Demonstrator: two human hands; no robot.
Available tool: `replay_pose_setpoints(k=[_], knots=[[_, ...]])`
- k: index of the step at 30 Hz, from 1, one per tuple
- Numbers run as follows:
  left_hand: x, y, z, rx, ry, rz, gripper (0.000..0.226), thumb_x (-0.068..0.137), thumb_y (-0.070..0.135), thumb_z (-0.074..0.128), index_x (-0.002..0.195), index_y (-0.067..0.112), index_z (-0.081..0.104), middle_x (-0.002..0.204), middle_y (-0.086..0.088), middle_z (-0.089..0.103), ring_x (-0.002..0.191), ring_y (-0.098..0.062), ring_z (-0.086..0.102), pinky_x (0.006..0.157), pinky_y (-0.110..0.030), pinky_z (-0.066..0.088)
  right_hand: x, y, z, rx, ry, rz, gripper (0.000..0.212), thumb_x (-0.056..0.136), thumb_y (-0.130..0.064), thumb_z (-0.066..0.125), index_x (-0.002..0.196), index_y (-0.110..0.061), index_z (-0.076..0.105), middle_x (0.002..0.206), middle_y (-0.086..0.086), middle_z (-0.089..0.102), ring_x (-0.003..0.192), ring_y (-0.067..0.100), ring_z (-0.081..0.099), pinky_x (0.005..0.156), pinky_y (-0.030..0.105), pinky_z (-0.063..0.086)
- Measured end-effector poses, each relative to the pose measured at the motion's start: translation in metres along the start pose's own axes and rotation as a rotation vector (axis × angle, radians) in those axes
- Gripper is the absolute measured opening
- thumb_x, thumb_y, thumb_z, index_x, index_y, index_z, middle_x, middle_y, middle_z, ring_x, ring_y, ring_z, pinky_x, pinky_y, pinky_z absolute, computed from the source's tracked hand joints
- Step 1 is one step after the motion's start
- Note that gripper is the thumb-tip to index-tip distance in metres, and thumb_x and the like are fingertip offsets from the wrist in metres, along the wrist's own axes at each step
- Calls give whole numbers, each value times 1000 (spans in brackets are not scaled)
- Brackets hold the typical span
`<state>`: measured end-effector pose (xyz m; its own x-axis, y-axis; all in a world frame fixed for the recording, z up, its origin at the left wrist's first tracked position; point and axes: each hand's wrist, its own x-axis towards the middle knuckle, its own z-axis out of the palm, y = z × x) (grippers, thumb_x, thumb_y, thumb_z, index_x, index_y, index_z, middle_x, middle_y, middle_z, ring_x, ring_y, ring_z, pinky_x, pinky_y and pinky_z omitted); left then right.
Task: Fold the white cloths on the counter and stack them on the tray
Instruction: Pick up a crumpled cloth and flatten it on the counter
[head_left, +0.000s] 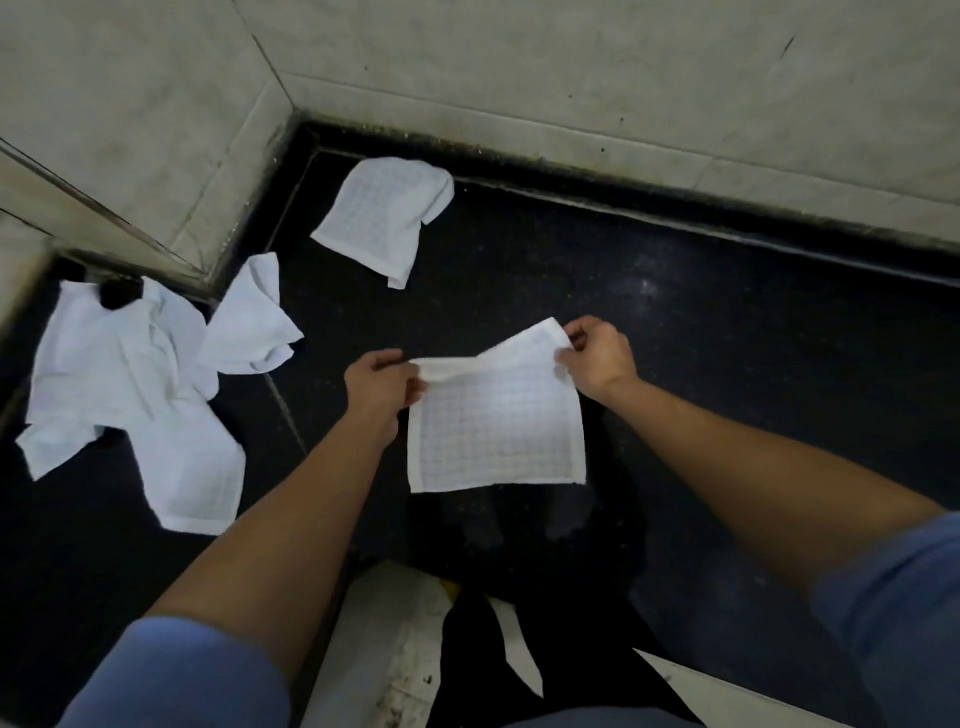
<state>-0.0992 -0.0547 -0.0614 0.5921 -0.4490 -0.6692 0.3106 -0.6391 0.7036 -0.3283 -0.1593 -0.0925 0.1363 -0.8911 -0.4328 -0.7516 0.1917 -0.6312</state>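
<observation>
A person stands at a dark counter (727, 338) that fills the middle of the frame. Both arms reach forward, and a blue sleeve (176, 675) shows on each arm at the bottom of the frame.

The two hands hold up one white cloth (498, 426) in the middle of the frame. The left hand (382, 384) pinches the top left corner of the cloth with its fingers and thumb. The right hand (597, 358) pinches the top right corner the same way and sits a little higher in the frame. The hands are apart, with the top edge of the cloth between them. That edge sags and curls over a bit near the left hand. The rest of the cloth hangs down flat and has a pattern of small squares. I cannot tell if its bottom edge touches the counter.

More white cloths lie on the counter. A second cloth (387, 218) lies at the upper middle, near the back wall (571, 67), partly folded over on itself. A small cloth (249, 322) lies crumpled at the left. It touches a heap of cloths (130, 395) spread out at the far left. A black thing (119, 296) sits at the top edge of the heap, but I cannot tell what it is. The wall is made of pale tiles and has a corner at the upper left.
</observation>
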Motion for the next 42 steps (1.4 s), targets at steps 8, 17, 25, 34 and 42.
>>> replay_pose_setpoints(k=[8, 17, 25, 34, 42], knots=[[-18, -25, -14, 908, -111, 510, 19, 84, 11, 65, 102, 15, 63, 90, 1, 62, 82, -13, 60, 77, -30, 53, -42, 6, -11, -369, -76, -300, 26, 89, -22, 58, 115, -20, 59, 108, -1, 59, 92, 21, 61, 75, 33, 50], [-48, -98, -40, 1475, -476, 835, 25, 87, 26, 56, 110, 15, 54, 116, -3, 50, 108, -19, 45, 81, -29, 45, -112, 35, 26, -1027, -330, -515, 41, 85, -12, 53, 126, -10, 46, 117, 10, 58, 108, 28, 55, 71, 34, 45], [-55, -115, -35, 1492, -318, 887, 53, 91, 49, 50, 130, 13, 44, 121, -4, 52, 111, -22, 46, 86, -33, 45, -115, 47, 12, -674, -259, -434, 23, 90, -30, 49, 107, -21, 61, 105, -2, 55, 102, 19, 53, 77, 33, 45], [-65, -130, -59, 1414, -468, 995, 12, 73, 4, 60, 83, 10, 60, 91, -5, 58, 85, -23, 56, 64, -30, 41, -138, 74, 4, -735, -272, -500, 12, 84, -27, 54, 94, -23, 59, 102, -7, 56, 102, 14, 48, 66, 26, 35], [-72, -108, -81, 1252, -602, 738, 9, 82, 12, 58, 87, 16, 64, 88, 1, 63, 80, -16, 59, 72, -33, 52, -136, 66, -19, -519, -408, -278, 9, 83, -30, 64, 92, -32, 68, 95, -15, 62, 90, 7, 57, 78, 28, 48]])
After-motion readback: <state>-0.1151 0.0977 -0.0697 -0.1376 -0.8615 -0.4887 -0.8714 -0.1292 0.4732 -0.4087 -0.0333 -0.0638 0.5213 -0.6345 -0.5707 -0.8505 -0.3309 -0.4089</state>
